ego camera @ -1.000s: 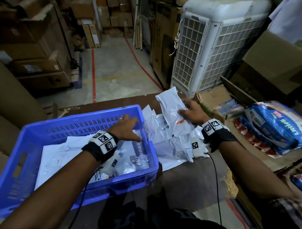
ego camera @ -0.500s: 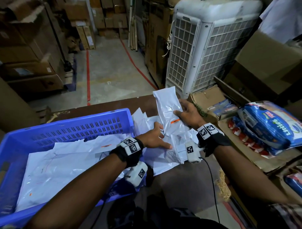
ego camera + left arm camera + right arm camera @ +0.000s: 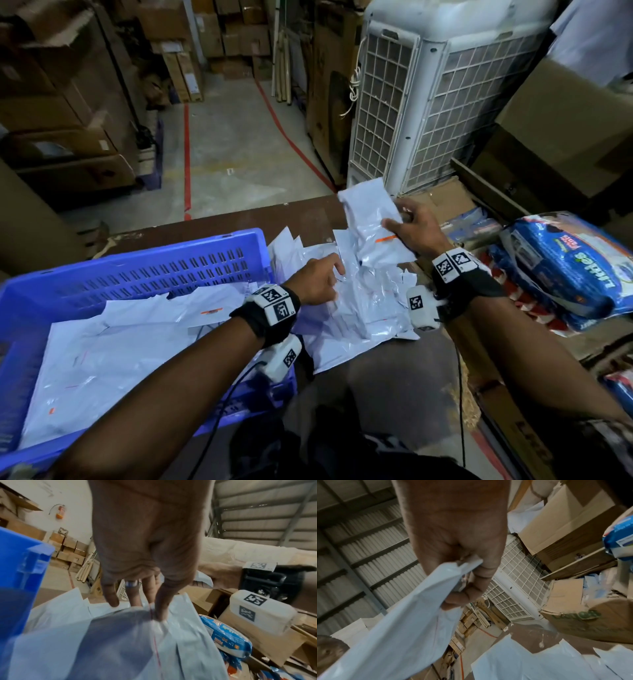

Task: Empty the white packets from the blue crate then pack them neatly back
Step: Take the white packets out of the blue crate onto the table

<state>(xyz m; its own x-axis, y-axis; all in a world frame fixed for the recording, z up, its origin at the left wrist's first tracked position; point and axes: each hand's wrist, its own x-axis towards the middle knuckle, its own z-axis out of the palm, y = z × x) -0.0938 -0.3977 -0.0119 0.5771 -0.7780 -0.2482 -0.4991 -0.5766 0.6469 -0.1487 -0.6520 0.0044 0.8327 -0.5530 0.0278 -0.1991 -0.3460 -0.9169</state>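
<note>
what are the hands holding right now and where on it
The right hand grips a white packet by its side edge. The left hand holds nothing; its straight fingers touch the packet pile.

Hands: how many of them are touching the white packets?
2. The left hand touches the pile beside the crate. The right hand grips one packet raised above that pile.
</note>
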